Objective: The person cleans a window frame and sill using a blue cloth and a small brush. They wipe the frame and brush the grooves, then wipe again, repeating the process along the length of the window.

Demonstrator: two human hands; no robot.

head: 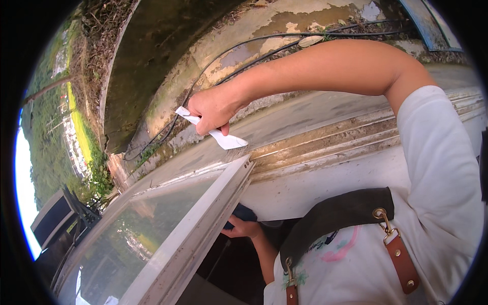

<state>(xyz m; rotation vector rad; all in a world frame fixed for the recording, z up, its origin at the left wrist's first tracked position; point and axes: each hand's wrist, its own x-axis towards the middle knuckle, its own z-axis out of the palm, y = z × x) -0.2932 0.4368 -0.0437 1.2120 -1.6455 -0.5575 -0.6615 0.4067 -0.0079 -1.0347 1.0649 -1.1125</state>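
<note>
My right hand is closed around the white handle of a small brush, my arm stretched out across the sill. Its pale bristles point down beside the top corner of a white-framed sliding window sash. Close by runs the window track, its grooves brown with dirt. Lower down, behind the sash frame, my left hand grips a dark blue object. The frame hides part of that object, so I cannot tell what it is.
Outside the window lies a concrete ledge. Black cables run along the stained ground beyond it, beside a mossy concrete wall. A dark panel-like fixture stands at the left. A dark strap hangs across my chest.
</note>
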